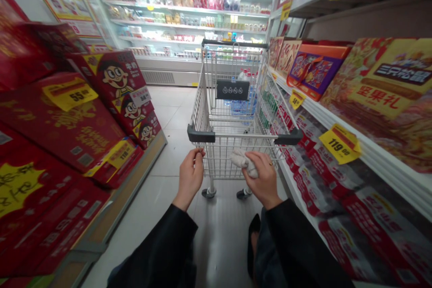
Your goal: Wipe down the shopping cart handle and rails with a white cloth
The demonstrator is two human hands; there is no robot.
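A metal wire shopping cart (pixel 232 139) with black corner bumpers stands right in front of me. My right hand (pixel 261 173), with a ring on one finger, is closed round a crumpled pale grey cloth (pixel 239 159) in front of the cart's near wire panel. Whether the cloth touches the wires I cannot tell. My left hand (pixel 191 173) has its fingers curled together just below the cart's left bumper (pixel 201 135). What it pinches, if anything, is hidden. A dark sign plate (pixel 232 90) hangs farther along the cart.
Red boxes (pixel 118 76) are stacked on a low platform at left. Shelves with gift boxes (pixel 384 94) and yellow price tags (pixel 340 143) line the right, close to the cart. A lit refrigerated display (pixel 189 24) spans the back. Bottled-water packs (pixel 248 103) show beyond the cart wires.
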